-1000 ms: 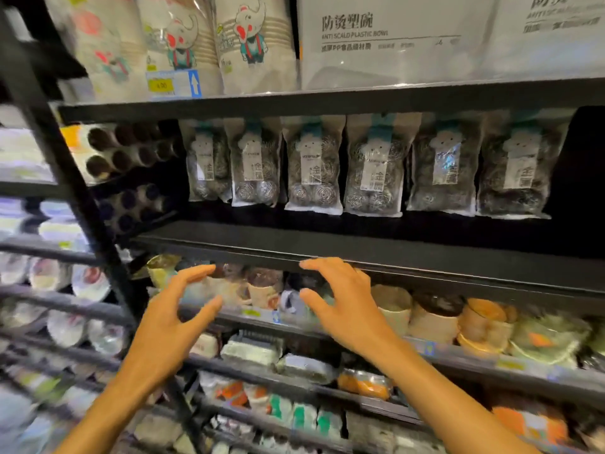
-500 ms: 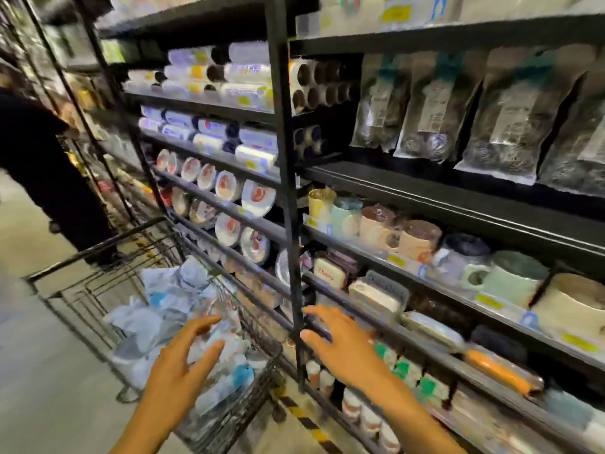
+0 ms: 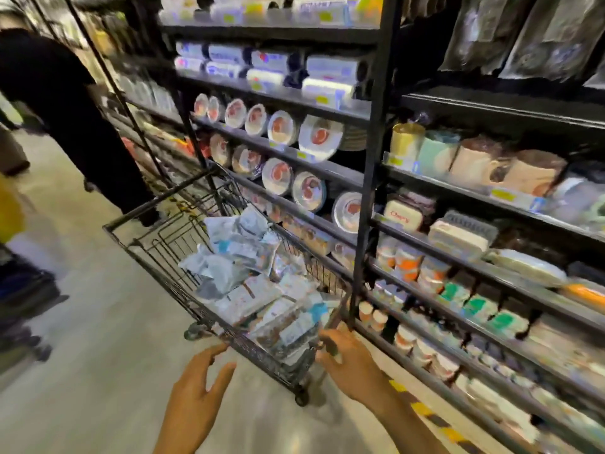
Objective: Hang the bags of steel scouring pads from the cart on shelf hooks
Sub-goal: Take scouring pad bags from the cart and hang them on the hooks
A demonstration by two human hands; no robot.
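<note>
A black wire cart (image 3: 154, 244) stands in the aisle beside the shelving, piled with several bags of steel scouring pads (image 3: 258, 286). More bags of scouring pads (image 3: 523, 37) hang from hooks at the top right of the shelf unit. My left hand (image 3: 196, 385) hovers empty, fingers spread, just short of the cart's near end. My right hand (image 3: 350, 362) reaches to the cart's near right corner, fingers loosely bent at the rim and the nearest bags; whether it grips anything is unclear.
Black shelving (image 3: 370, 178) on the right carries paper plates (image 3: 319, 137), mugs (image 3: 484, 162), cups and boxes. A person in dark clothes (image 3: 75, 119) stands in the aisle beyond the cart. The floor to the left of the cart is bare grey concrete.
The view swung from the hanging bags down and left to the cart. Both hands dropped from shelf height to the cart's near end.
</note>
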